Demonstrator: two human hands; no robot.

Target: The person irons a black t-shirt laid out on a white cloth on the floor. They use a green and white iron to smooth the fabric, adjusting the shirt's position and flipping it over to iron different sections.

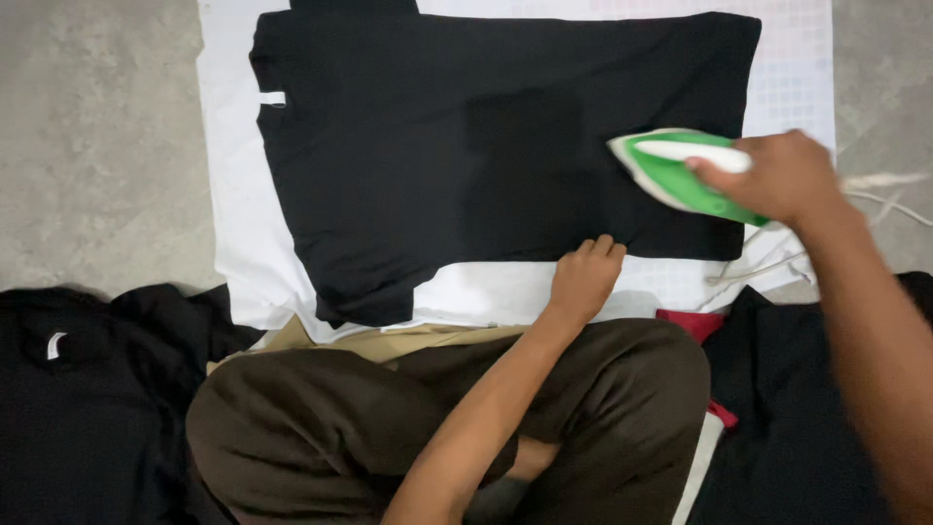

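A person sits cross-legged on a grey floor, seen from above. A black T-shirt [466, 146] lies flat on a white cloth [228, 233], filling the upper middle of the frame, its long axis running left to right. The right hand [777, 175], at the right edge, is closed around the white handle of a green iron [671, 175], whose tip points left across the shirt's right part. The left hand [583, 277], nearer the shirt's lower edge at centre, rests fingers-down, pressing the hem flat, holding nothing. More dark clothes [87, 389] lie piled at lower left.
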